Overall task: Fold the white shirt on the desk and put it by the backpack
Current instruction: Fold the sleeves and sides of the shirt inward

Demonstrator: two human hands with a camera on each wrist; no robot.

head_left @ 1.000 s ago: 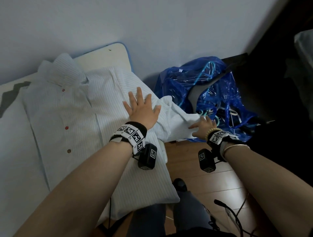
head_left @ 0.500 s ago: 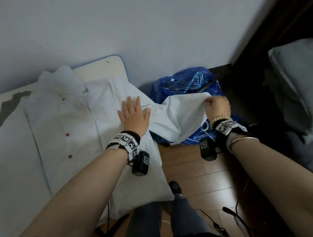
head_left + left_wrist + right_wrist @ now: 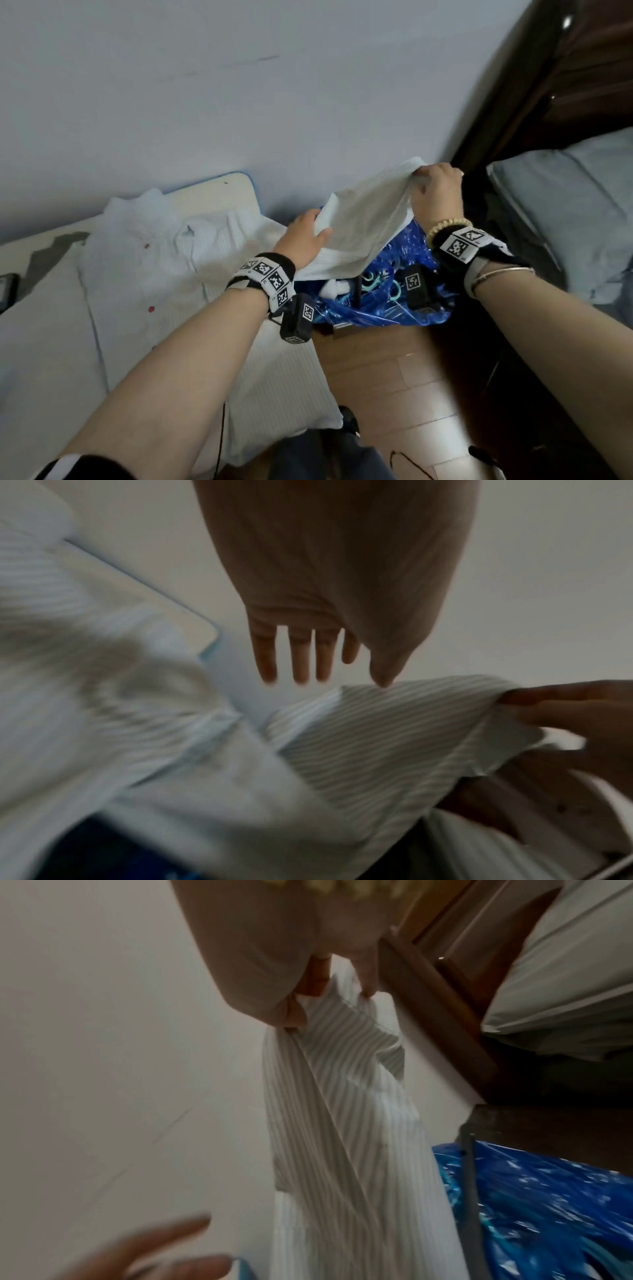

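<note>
White table (image 3: 219, 192) against the wall, bearing the white shirt (image 3: 144, 274) laid front up, one sleeve (image 3: 370, 219) lifted off the table's edge above a blue plastic bag (image 3: 387, 308). Right hand (image 3: 436, 195) pinches the sleeve's end; left hand (image 3: 303, 238), fingers straight and apart, touches the sleeve near the shoulder.

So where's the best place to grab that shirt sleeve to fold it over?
At the cuff end, pinched from above, as the right hand does now. The sleeve is long and limp, so holding its tip lifts the full length; the left hand can steady it near the shoulder of the shirt.
</note>
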